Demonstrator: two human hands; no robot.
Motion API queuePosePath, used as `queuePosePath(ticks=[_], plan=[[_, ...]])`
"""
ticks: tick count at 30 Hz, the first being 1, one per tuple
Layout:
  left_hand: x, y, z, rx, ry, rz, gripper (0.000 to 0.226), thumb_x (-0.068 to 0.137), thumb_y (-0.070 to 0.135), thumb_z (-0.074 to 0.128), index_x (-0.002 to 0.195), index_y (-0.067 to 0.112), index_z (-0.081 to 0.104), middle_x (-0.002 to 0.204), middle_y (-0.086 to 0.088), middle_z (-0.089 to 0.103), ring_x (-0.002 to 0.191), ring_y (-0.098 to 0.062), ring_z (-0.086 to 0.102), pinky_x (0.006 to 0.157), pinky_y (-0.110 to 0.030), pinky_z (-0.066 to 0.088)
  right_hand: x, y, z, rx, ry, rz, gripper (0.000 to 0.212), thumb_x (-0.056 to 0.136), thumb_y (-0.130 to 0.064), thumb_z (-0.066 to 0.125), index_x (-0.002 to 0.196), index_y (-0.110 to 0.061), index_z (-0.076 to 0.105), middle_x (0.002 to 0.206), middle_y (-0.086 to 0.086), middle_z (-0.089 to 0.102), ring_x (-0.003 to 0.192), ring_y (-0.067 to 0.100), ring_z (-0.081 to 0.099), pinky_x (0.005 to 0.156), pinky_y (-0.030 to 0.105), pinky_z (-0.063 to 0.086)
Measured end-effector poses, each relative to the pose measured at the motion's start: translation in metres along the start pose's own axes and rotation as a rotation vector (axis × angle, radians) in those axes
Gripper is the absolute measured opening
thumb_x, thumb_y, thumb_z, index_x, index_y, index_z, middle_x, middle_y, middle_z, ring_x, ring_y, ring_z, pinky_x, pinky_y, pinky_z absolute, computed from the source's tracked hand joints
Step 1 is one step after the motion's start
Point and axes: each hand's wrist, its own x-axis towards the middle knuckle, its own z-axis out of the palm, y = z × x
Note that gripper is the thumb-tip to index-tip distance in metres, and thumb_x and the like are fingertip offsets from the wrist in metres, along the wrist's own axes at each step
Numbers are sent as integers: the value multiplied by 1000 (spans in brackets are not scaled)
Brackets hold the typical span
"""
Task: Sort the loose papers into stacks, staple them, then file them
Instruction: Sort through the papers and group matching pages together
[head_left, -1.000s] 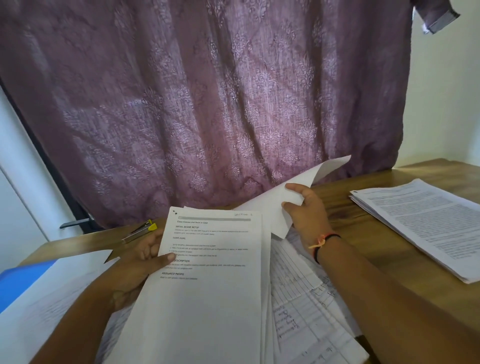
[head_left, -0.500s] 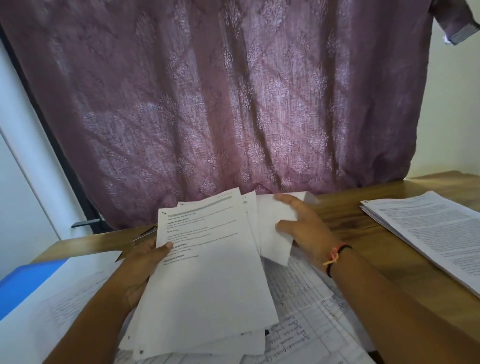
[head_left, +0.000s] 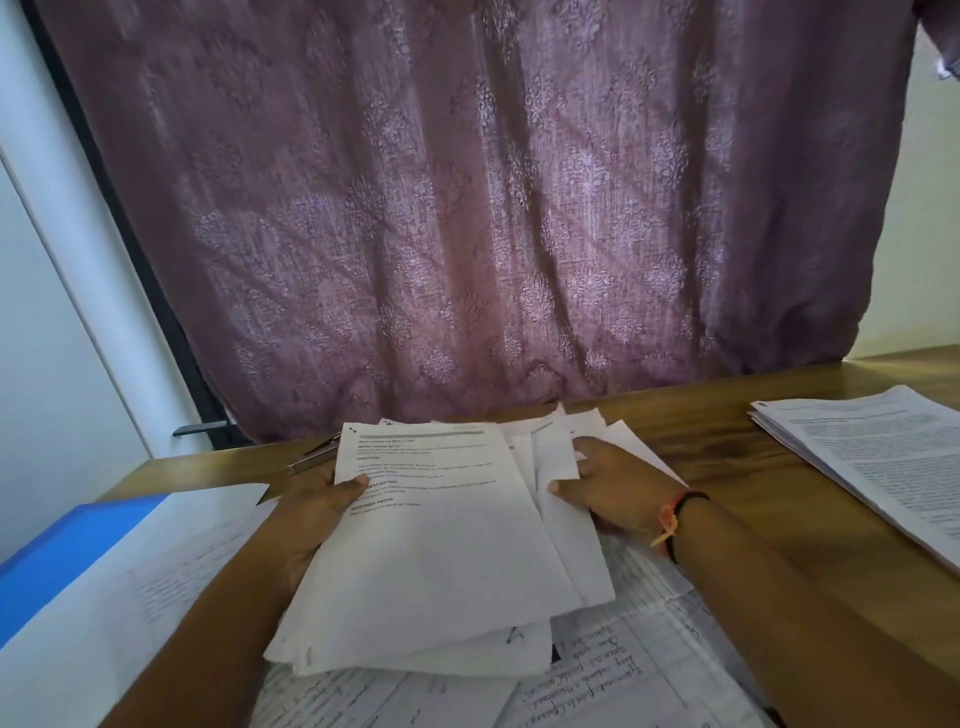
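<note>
Gripping one fanned sheaf (head_left: 441, 545) of thin white printed sheets: left hand (head_left: 317, 499) and right hand (head_left: 613, 488) at opposite edges.

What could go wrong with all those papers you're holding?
The held bundle is fanned unevenly between the left hand and right hand, so sheets might slip out and mix with the handwritten sheets beneath. The right hand's pinch might also crease the offset pages at that side.
</note>
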Motion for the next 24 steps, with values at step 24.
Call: queuePosePath(ticks=[24], plan=[[-16, 18, 12, -282, -29, 184, 40, 96, 12, 65, 133, 25, 59, 122, -1, 74, 109, -28, 72, 93, -53, 57, -16, -52, 26, 173, 32, 115, 76, 95, -71, 30, 139, -15, 55, 138, 5, 58, 131, 30, 51, 115, 42, 35]])
